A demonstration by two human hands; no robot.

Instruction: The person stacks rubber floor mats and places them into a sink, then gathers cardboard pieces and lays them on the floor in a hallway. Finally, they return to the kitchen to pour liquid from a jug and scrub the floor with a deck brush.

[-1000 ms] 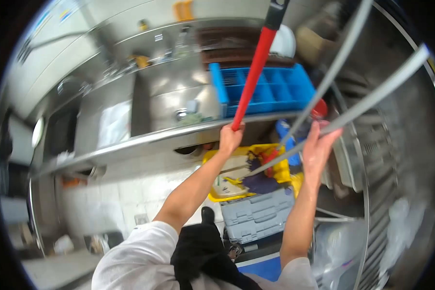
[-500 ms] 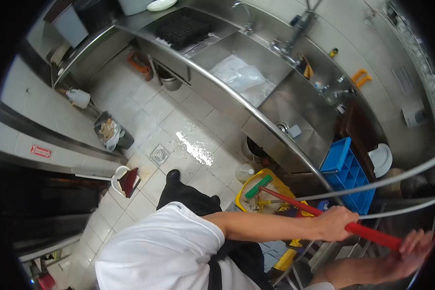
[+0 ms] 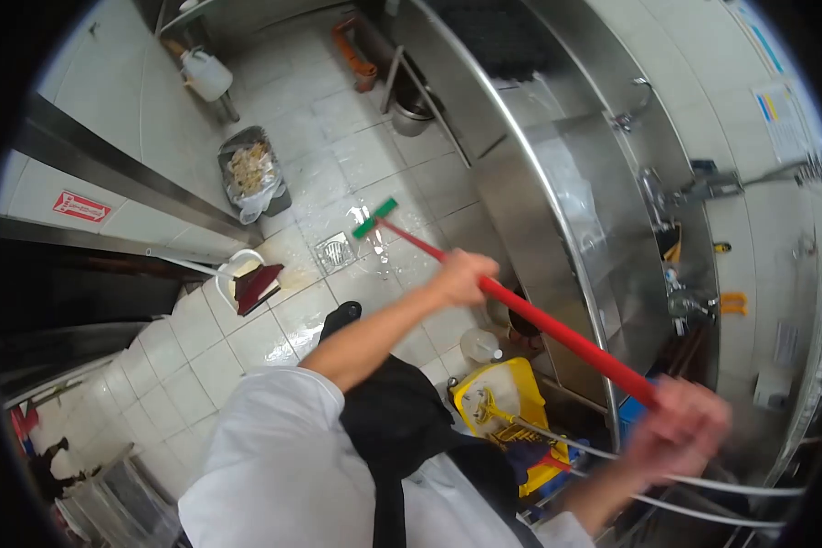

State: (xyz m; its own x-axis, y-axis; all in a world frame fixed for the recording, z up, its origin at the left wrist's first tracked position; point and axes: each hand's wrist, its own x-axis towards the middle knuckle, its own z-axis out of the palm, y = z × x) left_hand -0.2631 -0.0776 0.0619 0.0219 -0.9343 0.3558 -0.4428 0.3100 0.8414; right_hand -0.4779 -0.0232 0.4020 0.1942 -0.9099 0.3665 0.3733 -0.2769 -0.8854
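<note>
A floor brush with a long red handle (image 3: pixel 557 331) and a narrow green head (image 3: pixel 375 218) slants across the head view. Its head lies over the wet tiles close to the floor drain (image 3: pixel 335 252). My left hand (image 3: pixel 466 277) is wrapped round the handle about midway along. Further up, near the handle's top end, my right hand (image 3: pixel 685 427) grips it, somewhat blurred by motion.
A yellow mop bucket (image 3: pixel 525 379) with mop handles stands at my right, a plastic jug (image 3: pixel 480 346) beside it. The steel sink counter (image 3: pixel 548 192) runs along the right. Left are a waste bin (image 3: pixel 279 196) and a white bucket (image 3: pixel 231 274) with a dark red squeegee (image 3: pixel 256 289).
The brush head has moved from over the yellow bucket to the floor by the drain. Both hands have shifted leftward, still on the handle, and my view has turned.
</note>
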